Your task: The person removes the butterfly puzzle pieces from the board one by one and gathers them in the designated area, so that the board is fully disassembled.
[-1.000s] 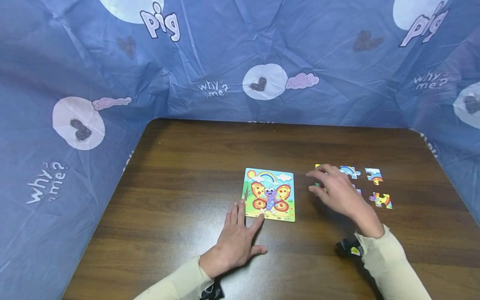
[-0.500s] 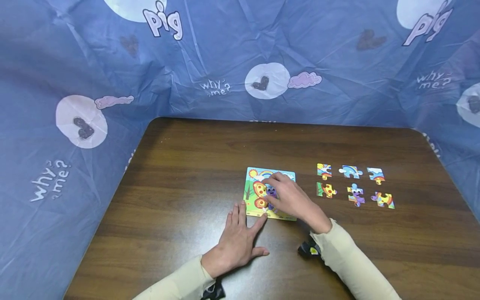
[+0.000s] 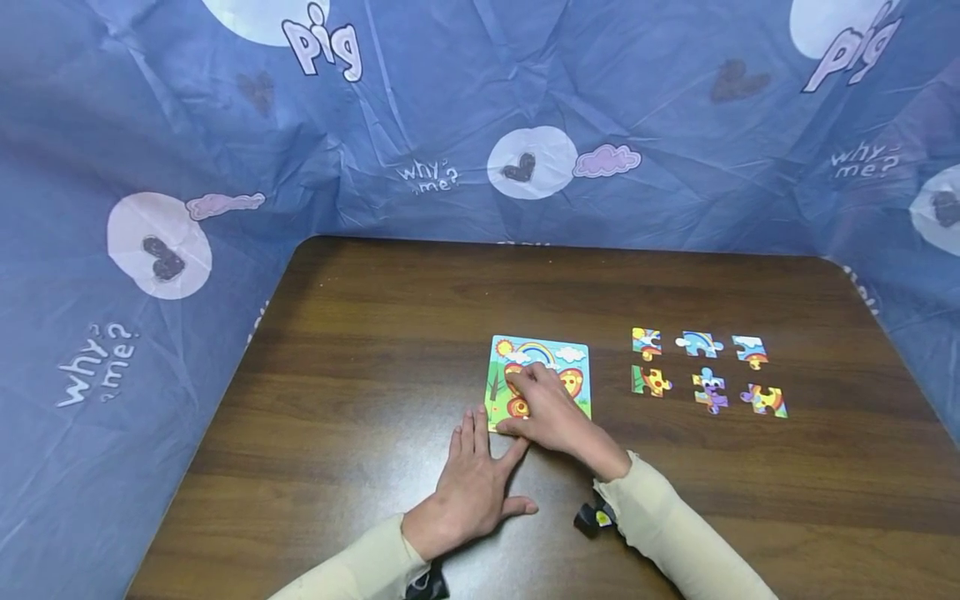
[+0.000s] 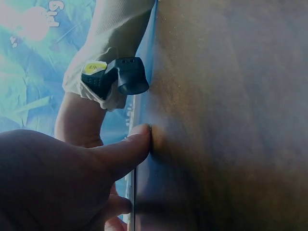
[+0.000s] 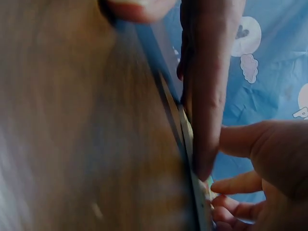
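A square butterfly puzzle board (image 3: 571,356) lies on the brown table. My left hand (image 3: 474,483) rests palm down in front of it, fingers spread and fingertips at its lower left edge. Over the board's lower middle is my right hand (image 3: 558,415), thumb and index finger apart, with no piece visible between them. In the right wrist view the right hand's fingers (image 5: 240,185) reach the board's surface beside a finger of the left hand. The right hand covers part of the butterfly picture. Whether a loose piece lies under it is hidden.
Several loose puzzle pieces lie in two rows right of the board, among them a rainbow piece (image 3: 699,343) and a purple piece (image 3: 708,390). A blue printed cloth (image 3: 450,100) hangs behind the table (image 3: 360,350). A black wrist camera (image 3: 592,518) sits under the right sleeve.
My right hand has moved left from the loose pieces onto the board, then slightly lower and further left. The left hand stays in place.
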`<state>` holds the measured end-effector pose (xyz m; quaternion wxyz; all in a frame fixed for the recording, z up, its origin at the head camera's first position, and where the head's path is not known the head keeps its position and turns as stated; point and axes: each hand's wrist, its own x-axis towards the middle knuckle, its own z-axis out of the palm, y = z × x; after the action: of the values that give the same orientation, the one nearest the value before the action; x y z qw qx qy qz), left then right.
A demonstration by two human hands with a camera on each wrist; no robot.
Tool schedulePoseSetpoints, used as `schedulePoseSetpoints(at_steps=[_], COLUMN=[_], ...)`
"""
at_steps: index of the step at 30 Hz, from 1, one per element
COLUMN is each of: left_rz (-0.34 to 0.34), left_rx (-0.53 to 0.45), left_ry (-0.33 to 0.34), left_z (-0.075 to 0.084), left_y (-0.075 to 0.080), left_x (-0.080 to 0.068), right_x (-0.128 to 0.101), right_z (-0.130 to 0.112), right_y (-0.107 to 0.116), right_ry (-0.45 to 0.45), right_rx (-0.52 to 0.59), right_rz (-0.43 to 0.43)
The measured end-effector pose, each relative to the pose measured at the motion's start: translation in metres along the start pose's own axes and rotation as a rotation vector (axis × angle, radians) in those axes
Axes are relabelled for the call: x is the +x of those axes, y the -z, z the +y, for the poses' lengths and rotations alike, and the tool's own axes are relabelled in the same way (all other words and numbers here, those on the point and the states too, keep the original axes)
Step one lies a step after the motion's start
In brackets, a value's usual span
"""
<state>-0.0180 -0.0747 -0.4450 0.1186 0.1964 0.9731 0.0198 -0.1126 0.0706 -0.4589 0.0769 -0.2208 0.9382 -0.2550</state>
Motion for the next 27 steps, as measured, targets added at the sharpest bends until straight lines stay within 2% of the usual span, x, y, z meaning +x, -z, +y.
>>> schedulePoseSetpoints(at_steps=[4,8,27], left_rz=[-0.001,0.005,0.036], left_rx=[0.025,0.042,0.077], left_ry=[0.000,0.001,-0.007], left_z=[0.0001,0.0006,0.0011], left_y=[-0.0019,-0.0019,-0.0035], left_x=[-0.0006,-0.0012,0.0009], right_x=[0.0003,-0.0002,-0.0004], right_z=[-0.0035,-0.0042,-0.0022], right_y=[-0.0053,-0.0073,-0.0103], right_ry=[-0.058,-0.076,-0.047], right_rx=[0.010,0.031,0.032], right_rz=[0.019,0.046,0.085])
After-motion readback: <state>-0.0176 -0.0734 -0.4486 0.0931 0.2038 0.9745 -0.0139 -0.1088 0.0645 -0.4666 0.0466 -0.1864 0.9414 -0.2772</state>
